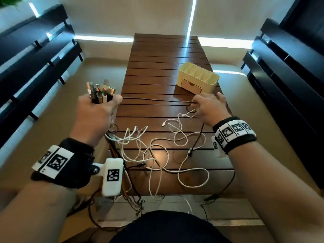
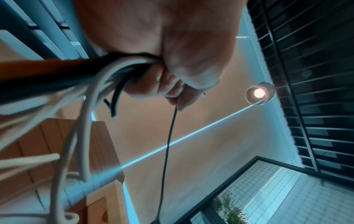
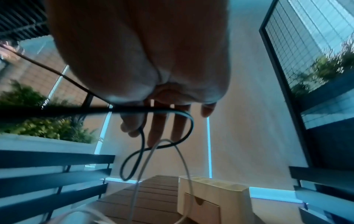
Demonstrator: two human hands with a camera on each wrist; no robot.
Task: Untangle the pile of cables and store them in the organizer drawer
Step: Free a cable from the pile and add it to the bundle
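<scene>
Step in hand, as I read it: untangling, with one black cable being drawn clear of the pile. Nothing is stored yet.

Table [image 1: 157, 55]: slatted wood, long axis running away from me. The cable pile [image 1: 157, 155] sprawls on its near end, below and between the two grips, with loose white and dark loops crossing each other and several strands hanging over the near edge.

Organizer [image 1: 199, 78]: cream, standing just beyond the right grip. Its drawer [image 1: 191, 86] faces me and looks closed, so it must be opened before anything goes in.

Left hand [image 1: 98, 111]: grip closed tight around a bundle of plug ends [image 1: 100, 91], which stand up out of the fist; the cords trail down from under it toward the pile.

Right hand [image 1: 208, 107]: fingers mostly extended. The wrist view shows the black cable [image 1: 154, 99] crossing under the fingers with a small loop and a white strand hanging there. I cannot tell whether the thumb pinches it or it is merely hooked.

The black cable runs taut from grip to grip, its long axis straight across the table, left to right.

Next move, my judgement: slide the right grip along the cable to clear the loop and the white strand, then find the free end.
</scene>
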